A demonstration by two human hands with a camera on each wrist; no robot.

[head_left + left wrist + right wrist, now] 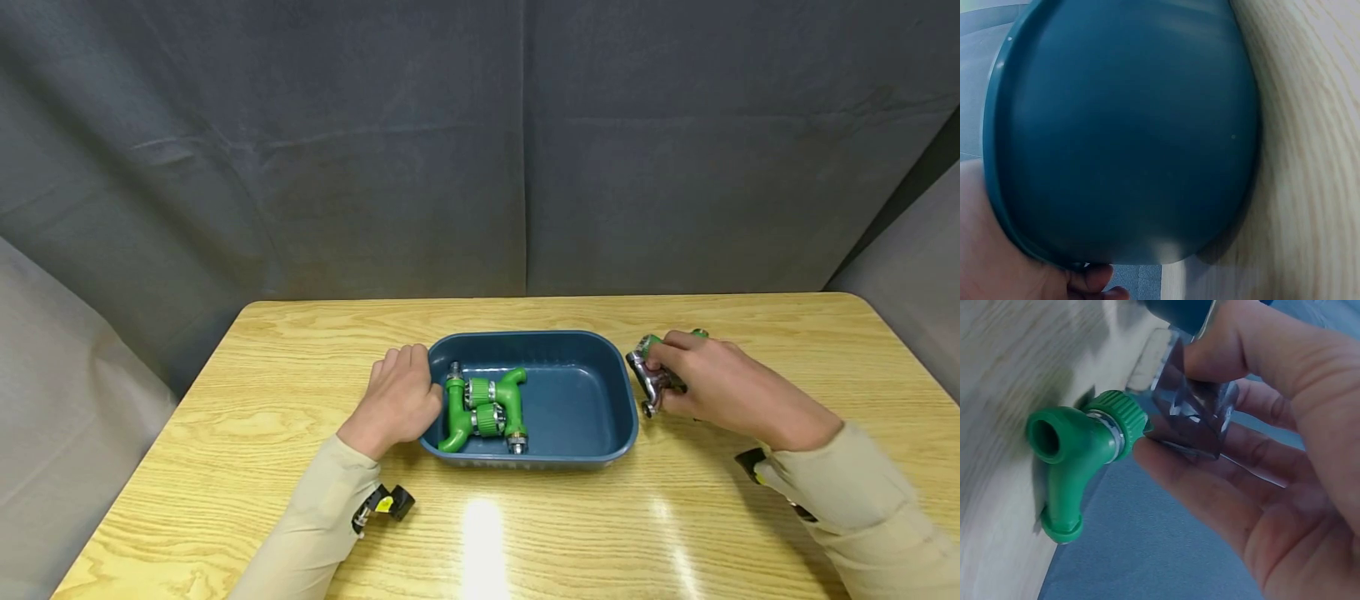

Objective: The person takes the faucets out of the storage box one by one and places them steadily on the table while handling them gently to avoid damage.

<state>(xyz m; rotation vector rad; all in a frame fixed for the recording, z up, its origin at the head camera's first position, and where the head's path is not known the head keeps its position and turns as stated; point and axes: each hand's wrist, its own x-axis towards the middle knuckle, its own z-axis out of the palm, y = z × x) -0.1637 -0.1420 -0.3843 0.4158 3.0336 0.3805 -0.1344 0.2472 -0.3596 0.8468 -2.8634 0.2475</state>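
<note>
A blue plastic tub [558, 461] sits on the table. My left hand [401, 396] grips its left rim, thumb on the inner side; in the left wrist view the tub's outer wall [1135, 131] fills most of the frame. Two green taps [456, 408] with ribbed knobs lie inside, in the tub's left half. Right of the tub, my right hand [708, 387] pinches a chrome tap [651, 383] by its shiny faceted handle [1191, 412], between thumb and fingers. Another green tap [1075, 462] is just beyond those fingers, mostly hidden by the hand in the head view.
The wood-grain table [247, 433] carries the tub. Grey cloth [360, 167] hangs behind its back edge, with paler cloth at the left and right. Each wrist wears a small black camera [384, 504].
</note>
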